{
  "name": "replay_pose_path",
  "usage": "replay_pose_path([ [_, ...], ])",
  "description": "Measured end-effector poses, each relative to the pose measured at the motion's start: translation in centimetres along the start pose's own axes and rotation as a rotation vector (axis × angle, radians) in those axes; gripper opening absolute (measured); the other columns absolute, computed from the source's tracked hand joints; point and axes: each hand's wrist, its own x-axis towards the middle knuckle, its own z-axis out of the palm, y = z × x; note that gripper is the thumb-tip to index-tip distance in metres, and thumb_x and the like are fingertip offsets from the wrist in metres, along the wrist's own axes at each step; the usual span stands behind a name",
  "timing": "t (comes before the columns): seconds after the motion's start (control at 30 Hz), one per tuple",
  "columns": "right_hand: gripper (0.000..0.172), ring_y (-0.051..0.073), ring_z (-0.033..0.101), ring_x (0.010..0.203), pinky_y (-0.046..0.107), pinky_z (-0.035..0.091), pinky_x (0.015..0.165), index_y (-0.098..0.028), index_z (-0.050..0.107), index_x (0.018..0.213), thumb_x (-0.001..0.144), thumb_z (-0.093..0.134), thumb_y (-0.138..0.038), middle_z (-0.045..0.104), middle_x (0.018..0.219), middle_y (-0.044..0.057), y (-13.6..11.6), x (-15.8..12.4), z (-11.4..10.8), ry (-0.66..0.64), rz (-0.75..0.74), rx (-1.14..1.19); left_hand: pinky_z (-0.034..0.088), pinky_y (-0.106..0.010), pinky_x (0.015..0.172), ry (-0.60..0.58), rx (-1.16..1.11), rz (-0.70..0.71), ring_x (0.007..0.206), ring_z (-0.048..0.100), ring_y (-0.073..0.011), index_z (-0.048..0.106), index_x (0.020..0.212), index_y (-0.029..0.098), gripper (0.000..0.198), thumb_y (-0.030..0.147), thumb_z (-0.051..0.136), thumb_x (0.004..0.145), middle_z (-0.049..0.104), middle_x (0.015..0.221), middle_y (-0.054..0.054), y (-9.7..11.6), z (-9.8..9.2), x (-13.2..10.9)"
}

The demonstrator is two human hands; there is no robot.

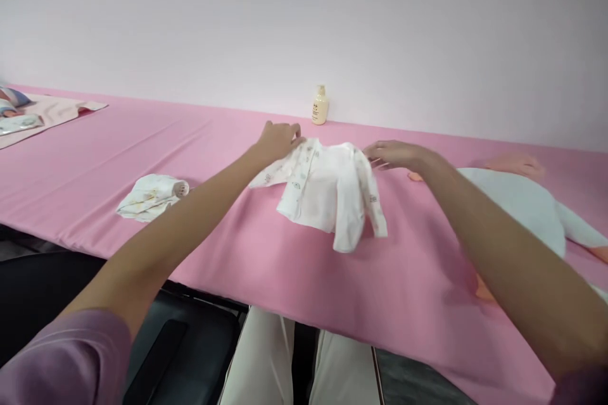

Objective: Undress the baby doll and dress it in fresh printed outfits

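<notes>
A small white baby shirt (320,193) with little printed motifs is spread on the pink-covered table in front of me, its sleeves bent outward and downward. My left hand (281,139) pinches the shirt at the shoulder on the left side, fingers closed on the cloth. At the opposite shoulder, my right hand (394,155) has its fingers stretched out and slightly apart, right at the sleeve's edge. Its thumb is hidden, and I cannot tell whether the fingertips touch the cloth. Left of my left forearm lies a folded white printed cloth (152,197).
A cream bottle (320,105) stands against the white partition (190,44). Partly behind my right forearm lies what looks like a doll in pale clothing (517,209). A light pink cloth (61,115) with items on it is at far left. The table's pink cover (228,253) reaches my lap.
</notes>
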Motion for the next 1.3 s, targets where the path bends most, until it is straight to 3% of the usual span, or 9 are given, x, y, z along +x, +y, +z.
replay_pose_path([
  [0.07, 0.061, 0.035, 0.076, 0.106, 0.044, 0.058, 0.086, -0.026, 0.065, 0.115, 0.096, 0.064, -0.084, 0.077, 0.103, 0.014, 1.5, 0.9, 1.6, -0.025, 0.020, -0.048, 0.040, -0.056, 0.116, -0.063, 0.028, -0.084, 0.133, 0.062, -0.0401, 0.065, 0.133, 0.014, 0.046, 0.048, 0.042, 0.113, 0.068, 0.143, -0.023, 0.1, 3.7, 0.5],
  [0.2, 0.062, 0.037, 0.076, 0.102, 0.044, 0.056, 0.081, -0.024, 0.061, 0.114, 0.096, 0.062, -0.084, 0.076, 0.097, 0.013, 5.2, 1.9, 5.0, -0.104, 0.098, -0.202, 0.044, -0.053, 0.111, -0.115, -0.081, -0.075, 0.131, 0.060, -0.0399, 0.061, 0.126, 0.017, 0.064, 0.076, 0.045, 0.106, 0.068, 0.139, -0.022, 1.5, 8.2, -1.9],
  [0.47, 0.042, 0.033, 0.075, 0.094, 0.040, 0.048, 0.074, -0.024, 0.055, 0.102, 0.103, 0.064, -0.065, 0.078, 0.099, 0.011, 9.5, 1.4, 10.6, -0.297, 0.190, -0.440, 0.051, -0.050, 0.098, -0.264, -0.019, -0.139, 0.118, 0.069, -0.0387, 0.055, 0.112, 0.021, 0.036, 0.056, 0.057, 0.104, 0.071, 0.126, -0.018, 1.2, 10.3, -4.2],
  [0.73, 0.031, 0.028, 0.073, 0.096, 0.036, 0.048, 0.078, -0.023, 0.062, 0.093, 0.103, 0.066, -0.052, 0.079, 0.102, 0.009, 10.4, 3.7, 9.7, -0.366, 0.323, -0.254, 0.048, -0.038, 0.074, -0.298, -0.302, -0.262, 0.090, 0.072, -0.0270, 0.053, 0.095, 0.025, 0.022, 0.045, 0.056, 0.104, 0.078, 0.100, -0.007, -1.7, 10.5, -2.5],
  [0.93, 0.027, 0.029, 0.072, 0.096, 0.039, 0.052, 0.077, -0.023, 0.070, 0.094, 0.096, 0.067, -0.050, 0.080, 0.108, 0.009, 14.6, 5.7, 4.3, -0.281, 0.387, -0.158, 0.051, -0.038, 0.087, -0.199, -0.274, -0.390, 0.107, 0.073, -0.0290, 0.060, 0.109, 0.022, 0.023, 0.043, 0.050, 0.108, 0.080, 0.117, -0.012, -6.4, 9.1, -2.1],
  [1.0, 0.032, 0.030, 0.071, 0.094, 0.040, 0.053, 0.077, -0.024, 0.067, 0.098, 0.088, 0.075, -0.053, 0.079, 0.109, 0.010, 15.5, 5.9, 3.4, -0.145, 0.362, -0.194, 0.052, -0.043, 0.096, -0.122, -0.196, -0.327, 0.120, 0.069, -0.0336, 0.063, 0.114, 0.021, 0.018, 0.036, 0.056, 0.105, 0.077, 0.128, -0.014, -7.1, 8.7, -1.9],
  [1.1, 0.035, 0.030, 0.072, 0.101, 0.044, 0.057, 0.085, -0.023, 0.067, 0.109, 0.088, 0.077, -0.049, 0.078, 0.119, 0.012, 14.3, 6.1, 4.9, 0.047, 0.064, -0.169, 0.049, -0.048, 0.108, 0.021, -0.089, -0.020, 0.133, 0.061, -0.0355, 0.066, 0.125, 0.020, 0.025, 0.023, 0.057, 0.101, 0.070, 0.143, -0.015, -5.7, 9.2, -1.1],
  [1.2, 0.022, 0.029, 0.073, 0.106, 0.045, 0.059, 0.095, -0.023, 0.073, 0.114, 0.100, 0.063, -0.037, 0.078, 0.124, 0.012, 11.8, 6.5, 8.7, -0.098, -0.243, -0.142, 0.047, -0.047, 0.109, -0.038, -0.042, 0.338, 0.128, 0.063, -0.0321, 0.070, 0.124, 0.022, 0.024, 0.027, 0.057, 0.104, 0.073, 0.135, -0.012, -2.9, 10.7, 0.2],
  [1.3, 0.033, 0.033, 0.072, 0.118, 0.051, 0.058, 0.105, -0.020, 0.075, 0.129, 0.103, 0.057, -0.028, 0.076, 0.134, 0.015, 11.1, 7.5, 11.7, -0.257, -0.280, -0.303, 0.044, -0.049, 0.108, -0.128, 0.109, 0.417, 0.131, 0.062, -0.0350, 0.073, 0.126, 0.020, 0.029, 0.037, 0.058, 0.107, 0.074, 0.136, -0.015, -1.6, 12.3, 1.4],
])
